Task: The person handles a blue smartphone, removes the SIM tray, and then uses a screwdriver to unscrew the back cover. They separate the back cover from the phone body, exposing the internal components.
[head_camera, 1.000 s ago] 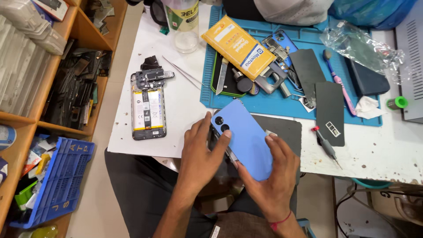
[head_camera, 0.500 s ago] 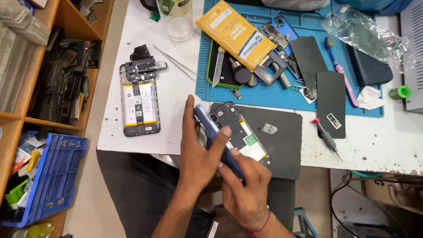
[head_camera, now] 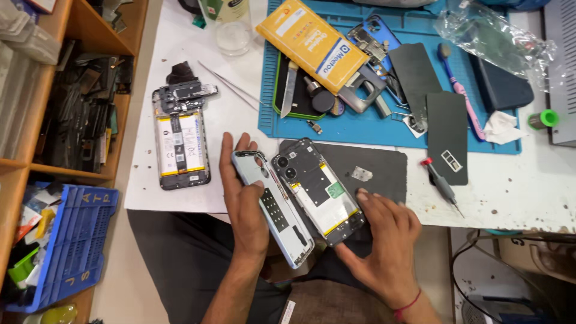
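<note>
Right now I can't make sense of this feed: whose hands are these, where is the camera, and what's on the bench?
This is one view from a camera worn on a person's head, looking down at their own bare hands. The left hand holds a pale blue phone back cover, tilted on edge. The right hand rests at the lower end of an opened phone, its insides showing, on a dark mat. Another opened phone lies to the left on the white table. Farther back, a blue work mat carries a yellow box, parts and tools. A small screwdriver lies to the right.
</note>
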